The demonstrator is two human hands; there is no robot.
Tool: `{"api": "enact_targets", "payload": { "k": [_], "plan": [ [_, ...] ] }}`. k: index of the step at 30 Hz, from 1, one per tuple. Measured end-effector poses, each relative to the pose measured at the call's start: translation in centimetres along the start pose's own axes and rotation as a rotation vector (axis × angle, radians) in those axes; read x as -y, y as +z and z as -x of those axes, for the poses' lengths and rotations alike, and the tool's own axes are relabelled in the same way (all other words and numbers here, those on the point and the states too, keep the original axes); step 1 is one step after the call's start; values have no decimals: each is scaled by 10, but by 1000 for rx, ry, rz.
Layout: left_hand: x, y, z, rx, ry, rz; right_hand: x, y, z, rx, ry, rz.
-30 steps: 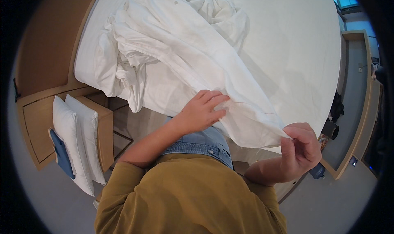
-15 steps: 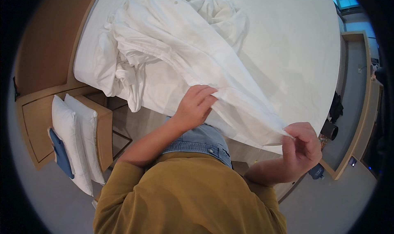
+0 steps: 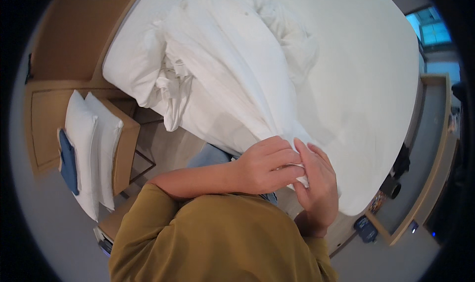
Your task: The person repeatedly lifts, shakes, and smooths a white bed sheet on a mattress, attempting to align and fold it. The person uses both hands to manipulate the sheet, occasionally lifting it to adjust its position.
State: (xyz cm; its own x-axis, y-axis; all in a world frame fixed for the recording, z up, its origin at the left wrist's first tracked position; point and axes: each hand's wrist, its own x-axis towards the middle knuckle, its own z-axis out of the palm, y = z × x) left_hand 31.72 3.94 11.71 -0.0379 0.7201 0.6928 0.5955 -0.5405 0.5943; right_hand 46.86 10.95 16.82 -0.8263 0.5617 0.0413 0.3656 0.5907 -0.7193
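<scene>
Two bare hands meet at the near side of the bed point(image 3: 361, 94), both on one white cover point(image 3: 232, 59). The left hand point(image 3: 269, 164) has its fingers bent and close together, shut down on the cloth, their tips up against the right hand. The right hand point(image 3: 319, 183) is partly curled, its fingers long and a white fold caught between them and the thumb; exactly how the fingertips grip is hidden. The cover is a thin, soft cloth: one wrinkled heap on the bed, bunched at two sides, narrowing in long diagonal creases to the hands. One small grey spot marks it near the top.

Two white pillows point(image 3: 81, 148), plump and piped along the seams, stand on edge at the left, side by side near a wooden cabinet point(image 3: 127, 143). One blue cloth point(image 3: 68, 161), flat and smooth, lies against the outer pillow. One brown headboard point(image 3: 89, 30) stands at upper left. On the right are one black cylinder point(image 3: 391, 187) with an open end, one dark blue container point(image 3: 365, 229) and a wood-rimmed panel point(image 3: 435, 183).
</scene>
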Motion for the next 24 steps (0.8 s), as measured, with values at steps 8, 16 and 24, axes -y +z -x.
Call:
{"api": "enact_targets", "payload": {
  "k": [8, 16, 24],
  "plan": [
    [24, -10, 23, -123, -51, -217, -1, 14, -4, -241, 216, -103],
    [78, 0, 45, -120, -268, -108, 18, 21, -15, -542, 275, -163],
    [136, 0, 51, -10, -539, 220, 40, 26, -12, -821, 277, -128]
  ]
}}
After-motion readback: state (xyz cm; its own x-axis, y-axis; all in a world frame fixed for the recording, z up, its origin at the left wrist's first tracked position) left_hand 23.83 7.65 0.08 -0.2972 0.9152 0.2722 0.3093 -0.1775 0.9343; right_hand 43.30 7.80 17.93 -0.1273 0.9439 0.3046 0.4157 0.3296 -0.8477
